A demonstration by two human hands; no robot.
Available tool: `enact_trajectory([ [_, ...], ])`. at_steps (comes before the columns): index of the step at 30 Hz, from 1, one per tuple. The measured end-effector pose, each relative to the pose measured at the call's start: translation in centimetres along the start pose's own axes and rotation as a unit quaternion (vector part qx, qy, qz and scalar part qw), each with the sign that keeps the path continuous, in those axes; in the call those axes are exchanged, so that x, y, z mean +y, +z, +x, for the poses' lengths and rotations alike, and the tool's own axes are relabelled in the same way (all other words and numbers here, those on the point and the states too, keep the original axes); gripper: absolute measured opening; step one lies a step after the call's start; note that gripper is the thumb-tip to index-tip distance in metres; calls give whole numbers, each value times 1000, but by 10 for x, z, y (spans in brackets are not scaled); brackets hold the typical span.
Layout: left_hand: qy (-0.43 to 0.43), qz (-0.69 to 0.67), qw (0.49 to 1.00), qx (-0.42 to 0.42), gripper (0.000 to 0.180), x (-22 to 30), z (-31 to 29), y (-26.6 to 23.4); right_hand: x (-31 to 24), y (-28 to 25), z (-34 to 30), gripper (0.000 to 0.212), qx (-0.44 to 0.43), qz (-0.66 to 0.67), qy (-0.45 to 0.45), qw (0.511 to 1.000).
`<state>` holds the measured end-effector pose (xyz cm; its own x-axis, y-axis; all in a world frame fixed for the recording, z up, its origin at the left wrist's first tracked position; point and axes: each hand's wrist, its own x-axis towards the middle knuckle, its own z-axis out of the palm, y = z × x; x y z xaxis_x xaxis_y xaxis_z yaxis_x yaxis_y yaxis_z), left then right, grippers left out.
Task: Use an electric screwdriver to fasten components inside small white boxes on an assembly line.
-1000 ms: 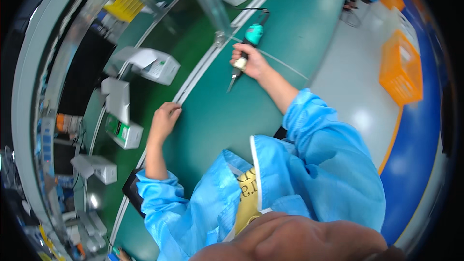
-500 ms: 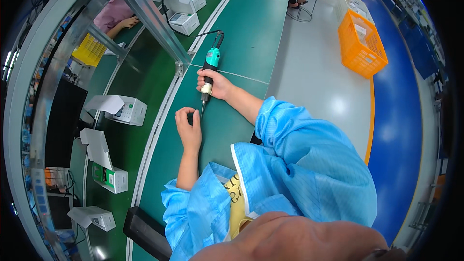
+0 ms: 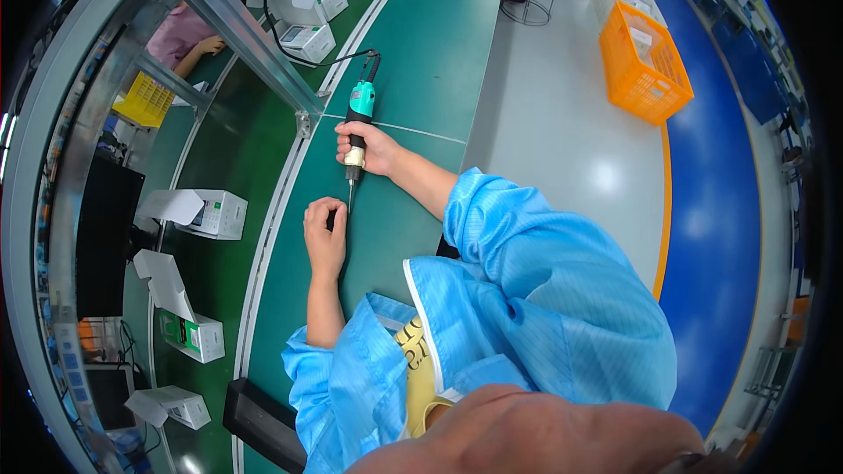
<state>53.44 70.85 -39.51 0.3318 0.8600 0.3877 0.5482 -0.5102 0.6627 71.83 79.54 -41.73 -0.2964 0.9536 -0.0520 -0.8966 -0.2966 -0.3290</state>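
Observation:
My right hand (image 3: pixel 367 147) is wrapped round an electric screwdriver (image 3: pixel 361 101) with a teal and black body and a pale collar. Its thin metal bit points down toward my left hand (image 3: pixel 323 241). The fingers of that hand are curled in a pinch beside the bit's tip. A small dark patch shows between thumb and fingers; whether it is a held part or shadow is unclear. Both hands are over the green bench top (image 3: pixel 404 202). From the screwdriver's top a black cable (image 3: pixel 329 62) runs up and left.
A metal frame post (image 3: pixel 237 31) stands at the bench's left edge. Beyond it, open white boxes (image 3: pixel 224 215) sit on a darker green strip, with a person's hand (image 3: pixel 209 46) farther off. A black device (image 3: pixel 259 421) lies near my left sleeve. On the floor at right is an orange crate (image 3: pixel 645 79).
The whole view has shifted slightly, so the bench and both hands appear farther left. My left fingers look more curled, with a dark patch now showing between them. The screwdriver stays in my right hand.

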Motion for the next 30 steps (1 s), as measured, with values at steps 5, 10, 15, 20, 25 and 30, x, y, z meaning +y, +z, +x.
enact_trajectory([
  [5, 13, 31, 999, -12, 8, -2, 2, 1, 0, -1, 1, 10, 8, -10, -3, 1000],
  [10, 3, -1, 1000, -10, 13, -4, 3, 4, -2, -4, 3, 10, 12, -7, -3, 1000],
  [15, -9, -25, 1000, -3, 19, -6, 3, 5, -1, -6, 6, 11, 24, -1, 5, 1000],
  [20, -17, -31, 999, -2, 15, -10, 4, 6, -1, -8, 11, 12, 23, 8, 12, 1000],
  [25, -15, -5, 1000, 2, 10, -5, 7, 11, -4, -9, 12, 14, 31, 4, 21, 999],
  [30, 1, 33, 999, -7, 12, -3, 8, 14, -4, -14, 16, 12, 22, -6, 30, 999],
])
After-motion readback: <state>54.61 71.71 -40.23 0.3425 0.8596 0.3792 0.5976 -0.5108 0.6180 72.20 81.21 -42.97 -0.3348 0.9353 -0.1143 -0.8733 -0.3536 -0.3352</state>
